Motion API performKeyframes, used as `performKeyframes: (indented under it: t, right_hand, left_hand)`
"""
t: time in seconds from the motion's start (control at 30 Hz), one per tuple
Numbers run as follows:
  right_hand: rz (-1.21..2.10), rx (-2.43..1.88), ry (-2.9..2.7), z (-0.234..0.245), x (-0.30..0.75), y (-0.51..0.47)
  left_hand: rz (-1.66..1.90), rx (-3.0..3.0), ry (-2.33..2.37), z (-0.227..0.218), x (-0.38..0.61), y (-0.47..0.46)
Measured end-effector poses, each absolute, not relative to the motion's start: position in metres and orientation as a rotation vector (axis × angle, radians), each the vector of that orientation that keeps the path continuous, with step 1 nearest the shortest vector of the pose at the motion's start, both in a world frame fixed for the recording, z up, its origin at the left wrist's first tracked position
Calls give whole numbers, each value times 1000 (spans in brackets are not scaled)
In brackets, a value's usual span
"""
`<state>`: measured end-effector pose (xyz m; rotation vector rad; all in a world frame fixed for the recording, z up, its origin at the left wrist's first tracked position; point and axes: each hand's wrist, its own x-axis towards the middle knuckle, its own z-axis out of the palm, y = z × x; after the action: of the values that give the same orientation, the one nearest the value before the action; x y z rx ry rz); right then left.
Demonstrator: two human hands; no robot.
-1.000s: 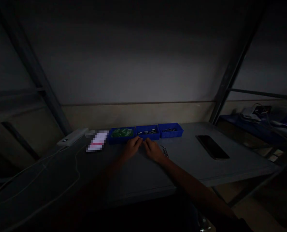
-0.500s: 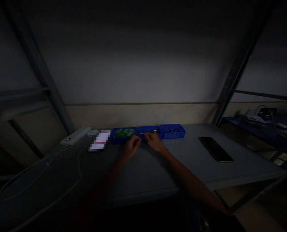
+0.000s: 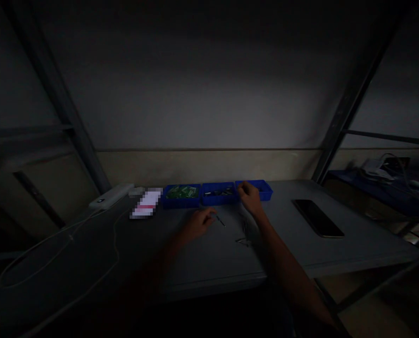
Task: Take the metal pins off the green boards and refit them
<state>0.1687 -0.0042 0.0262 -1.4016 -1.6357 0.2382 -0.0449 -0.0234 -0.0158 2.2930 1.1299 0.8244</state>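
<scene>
My left hand is low over the table in front of the middle bin, its fingers closed on one end of a thin, dark metal piece. The piece slants down to the right from the fingertips. My right hand is at the left side of the right blue bin. Its fingers are pinched together, and what they hold, if anything, cannot be made out. Small metal parts lie on the table below the right hand. The middle blue bin contains small metal pieces; the left blue bin contains green packets.
A phone with a lit, blurred screen and a white power strip with cables are on the left. A dark phone lies on the right of the grey table. Metal posts frame both sides.
My hands have come apart from in front of the middle bin. The right hand moved right to the right bin; the left moved slightly down and right with the thin metal piece.
</scene>
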Motion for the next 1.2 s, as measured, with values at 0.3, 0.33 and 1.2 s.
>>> performKeyframes:
  t: [0.3, 0.33, 1.2]
  right_hand:
    - [11, -1927, -1382, 18, 199, 0]
    - [41, -1862, -1456, 17, 190, -2]
    - [518, -1298, -1956, -1, 121, -12]
  left_hand:
    - [634, 2424, 1030, -11, -39, -1]
    - [644, 2411, 1020, -11, -40, 3]
    - [1032, 1990, 1292, -8, -41, -9]
